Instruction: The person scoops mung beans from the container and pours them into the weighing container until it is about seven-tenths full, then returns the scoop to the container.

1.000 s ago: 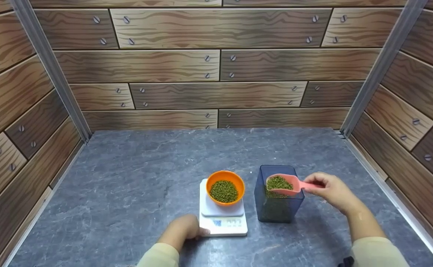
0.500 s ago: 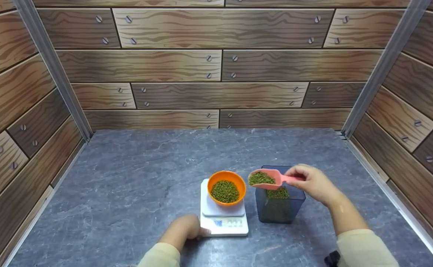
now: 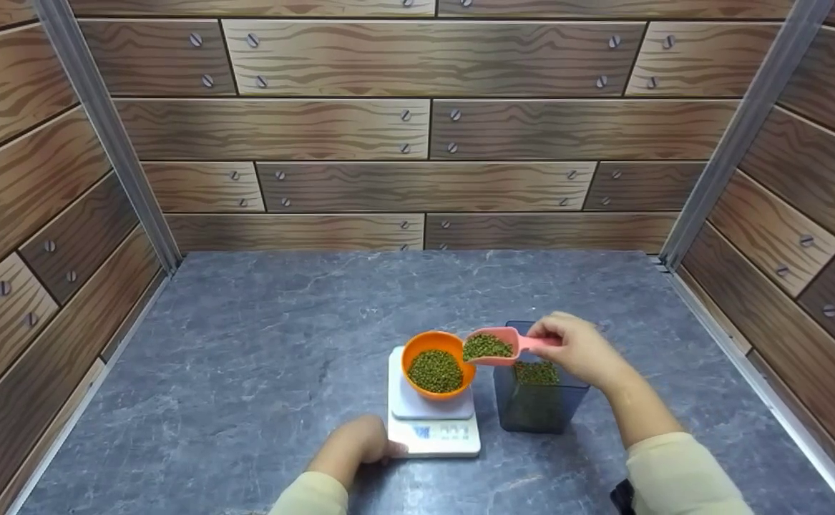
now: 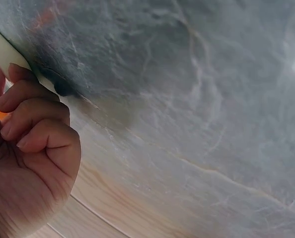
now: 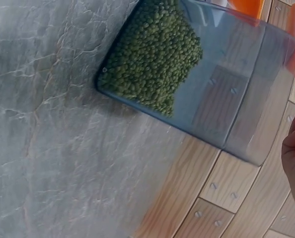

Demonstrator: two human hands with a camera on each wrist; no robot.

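Observation:
My right hand [image 3: 580, 347] pinches the handle of a pink scoop [image 3: 521, 345] heaped with small green beans [image 3: 487, 347]. The scoop's lip overlaps the right rim of an orange bowl [image 3: 417, 345], which holds more green beans [image 3: 435, 372]. Under the bowl is a white digital kitchen scale [image 3: 446, 448] with a lit display. My left hand [image 3: 363, 438] grips the scale's front left corner, thumb on top, and in the left wrist view its other fingers [image 4: 43, 111] are curled. At the right wrist view's edge, part of my right hand [image 5: 294, 158] shows.
A clear bluish square container [image 3: 531, 415] stands right of the scale, below my right forearm. Green beans [image 5: 152, 59] fill its lower part in the right wrist view. Wood-patterned walls [image 3: 417, 129] enclose the grey marbled tabletop [image 3: 260, 336] at the back and sides.
My right hand has lifted the loaded scoop out of the container and moved it left to the orange bowl's rim. The left hand stays at the scale's corner.

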